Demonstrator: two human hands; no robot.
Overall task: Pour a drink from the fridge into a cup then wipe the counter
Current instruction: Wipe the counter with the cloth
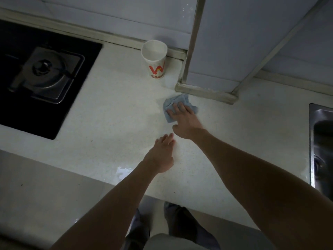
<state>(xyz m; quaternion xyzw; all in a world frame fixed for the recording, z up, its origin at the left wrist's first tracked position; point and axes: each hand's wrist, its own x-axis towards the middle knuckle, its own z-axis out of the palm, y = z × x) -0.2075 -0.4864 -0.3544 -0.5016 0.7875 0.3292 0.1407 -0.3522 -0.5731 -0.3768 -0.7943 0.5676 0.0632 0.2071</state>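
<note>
A white paper cup (pixel 155 59) with a red W logo stands upright near the back wall of the white speckled counter (pixel 108 109). In front of it and to the right, my right hand (pixel 185 121) presses flat on a crumpled light-blue cloth (pixel 175 103) on the counter, its fingers spread over the cloth. My left hand (pixel 162 154) rests palm down on the counter, just nearer to me, fingers apart and holding nothing. What the cup contains cannot be made out.
A black gas hob (pixel 41 82) with a metal burner fills the left of the counter. A tiled column (pixel 216 51) stands right of the cup, its base just behind the cloth. A steel sink (pixel 322 150) lies at the far right. A wet patch (pixel 122 171) glints near the front edge.
</note>
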